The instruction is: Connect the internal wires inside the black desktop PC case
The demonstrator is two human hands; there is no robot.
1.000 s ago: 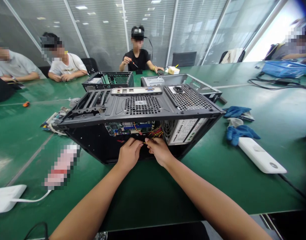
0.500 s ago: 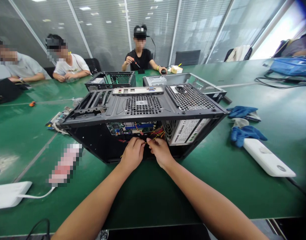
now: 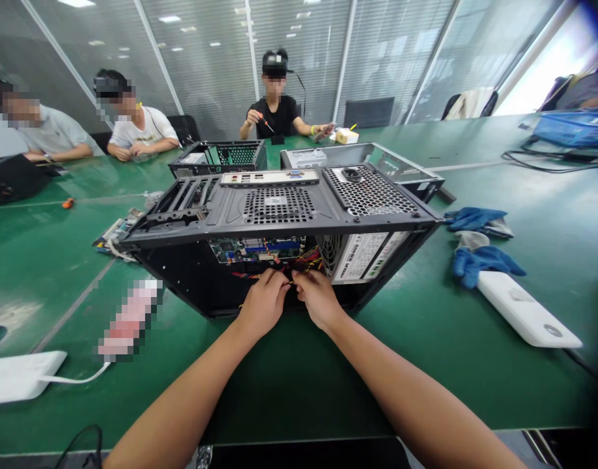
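Note:
A black computer case (image 3: 279,225) lies in front of me, its open side towards me and its rear panel facing up. Inside show a motherboard (image 3: 253,249) at the upper middle and a labelled power supply (image 3: 370,257) at the right. Red and yellow cables (image 3: 311,260) come from beside the power supply. At the opening, my left hand (image 3: 264,299) pinches a thin yellow-and-black cable. My right hand (image 3: 318,299) grips the same cable just to the right, fingertips almost touching the left ones. The cable's ends are hidden in the dark case.
Blue gloves (image 3: 484,257) and a white power bank (image 3: 528,309) lie at the right. On the left are a blurred phone (image 3: 130,319), another white power bank (image 3: 23,376) and a circuit board (image 3: 116,234). Further cases (image 3: 221,156) stand behind; several people sit across the table.
Both my hands have shifted very slightly to the right, still on the cable. The person opposite now holds a flat object in the hand that rested on a dark round thing.

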